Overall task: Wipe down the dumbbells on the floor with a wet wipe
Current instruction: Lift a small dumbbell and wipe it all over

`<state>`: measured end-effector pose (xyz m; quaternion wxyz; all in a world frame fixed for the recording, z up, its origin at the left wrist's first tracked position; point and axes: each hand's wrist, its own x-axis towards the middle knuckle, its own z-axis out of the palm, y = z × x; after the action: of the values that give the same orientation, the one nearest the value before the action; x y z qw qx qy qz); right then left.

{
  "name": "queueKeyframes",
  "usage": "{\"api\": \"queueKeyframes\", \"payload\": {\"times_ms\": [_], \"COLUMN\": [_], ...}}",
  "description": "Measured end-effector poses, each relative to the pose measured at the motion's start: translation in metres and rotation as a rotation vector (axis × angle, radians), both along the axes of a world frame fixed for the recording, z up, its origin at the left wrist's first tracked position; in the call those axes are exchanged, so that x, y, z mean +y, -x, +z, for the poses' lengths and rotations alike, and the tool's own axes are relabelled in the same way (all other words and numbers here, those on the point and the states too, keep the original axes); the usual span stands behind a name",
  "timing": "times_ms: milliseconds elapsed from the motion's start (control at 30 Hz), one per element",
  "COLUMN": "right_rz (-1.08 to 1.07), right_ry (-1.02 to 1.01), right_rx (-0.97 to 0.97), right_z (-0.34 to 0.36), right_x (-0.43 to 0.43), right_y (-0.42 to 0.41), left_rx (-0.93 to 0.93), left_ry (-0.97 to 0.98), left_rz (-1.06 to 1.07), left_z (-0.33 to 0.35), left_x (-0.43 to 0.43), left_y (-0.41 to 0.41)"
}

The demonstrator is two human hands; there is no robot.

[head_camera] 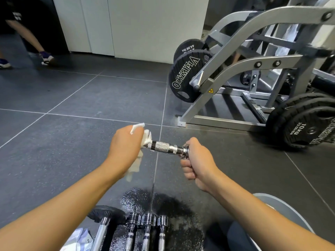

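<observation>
Spreading underneath, the dark speckled floor (76,134) carries a glossy wet patch (137,198), with chrome dumbbells (147,230) lying side by side near it. A knurled chrome dumbbell bar (163,146) is held above the floor. The right hand (197,160) is fisted round its right end, and the left hand (125,145) clutches a crumpled white wet wipe (147,136) around its left end.

Left forearm (72,196) and right forearm (253,201) bare, both reaching forward from the lower corners and converging. Your left grip (125,147): back of hand up, fingers curled round the wipe (146,138) at one end of the dumbbell bar (163,147). Your right grip (196,160): closed fist on the other end, curled fingers facing left.
</observation>
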<state>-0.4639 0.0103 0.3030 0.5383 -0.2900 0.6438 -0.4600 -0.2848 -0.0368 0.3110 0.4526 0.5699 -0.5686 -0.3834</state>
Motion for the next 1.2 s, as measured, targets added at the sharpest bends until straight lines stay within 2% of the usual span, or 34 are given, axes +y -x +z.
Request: {"api": "queueKeyframes", "payload": {"times_ms": [33, 133, 233, 333, 400, 433, 467, 567, 600, 700, 800, 900, 933, 1000, 1067, 1133, 1200], "right_rz": [-0.005, 0.059, 0.155, 0.194, 0.143, 0.103, 0.068, 0.04, 0.071, 0.163, 0.125, 0.039, 0.027, 0.056, 0.132, 0.199, 0.223], "right_ry": [0.1, 0.505, 0.738, 0.841, 0.773, 0.678, 0.544, 0.064, -0.027, -0.136, -0.098, 0.1, 0.216, 0.491, 0.691, 0.842, 0.934], "right_rx": [0.128, 0.694, 0.846, 0.938, 0.871, 0.805, 0.672, 0.072, -0.026, -0.105, -0.079, 0.06, 0.192, 0.584, 0.826, 0.93, 1.033], "right_z": [0.002, 0.005, 0.005, 0.007, 0.006, 0.007, 0.008, 0.008, 0.006, -0.004, -0.005, 0.003, 0.006, 0.009, 0.009, 0.011, 0.011], "right_x": [0.0, 0.0, 0.005, 0.01, 0.006, 0.002, -0.002, -0.007, -0.006, -0.002, -0.002, -0.002, -0.002, 0.0, 0.003, 0.011, 0.016], "right_y": [0.001, 0.004, 0.009, 0.008, 0.005, 0.003, 0.002, 0.003, 0.005, 0.01, 0.008, 0.005, 0.005, 0.007, 0.011, 0.01, 0.006], "left_rx": [0.086, 0.264, 0.273, 0.233, 0.25, 0.24, 0.2, -0.057, -0.162, -0.335, -0.326, -0.017, 0.083, 0.22, 0.3, 0.318, 0.309], "left_ry": [-0.093, -0.365, -0.535, -0.557, -0.466, -0.386, -0.286, 0.06, 0.149, 0.339, 0.305, 0.04, -0.064, -0.237, -0.387, -0.508, -0.542], "left_rz": [-0.007, -0.027, -0.089, -0.112, -0.084, -0.067, -0.051, 0.008, 0.025, 0.077, 0.036, -0.06, -0.079, -0.099, -0.098, -0.119, -0.124], "left_z": [-0.001, -0.002, -0.004, -0.006, -0.003, -0.001, 0.002, 0.013, 0.016, 0.017, 0.011, 0.008, 0.009, 0.013, 0.014, 0.014, 0.01], "left_x": [-0.002, -0.002, -0.001, -0.001, 0.001, 0.002, 0.003, 0.009, 0.011, 0.012, 0.005, 0.0, 0.001, 0.004, 0.006, 0.008, 0.009], "left_y": [-0.001, -0.002, -0.007, -0.011, -0.01, -0.009, -0.007, -0.004, -0.002, 0.003, 0.002, -0.003, -0.004, -0.005, -0.008, -0.012, -0.015]}}
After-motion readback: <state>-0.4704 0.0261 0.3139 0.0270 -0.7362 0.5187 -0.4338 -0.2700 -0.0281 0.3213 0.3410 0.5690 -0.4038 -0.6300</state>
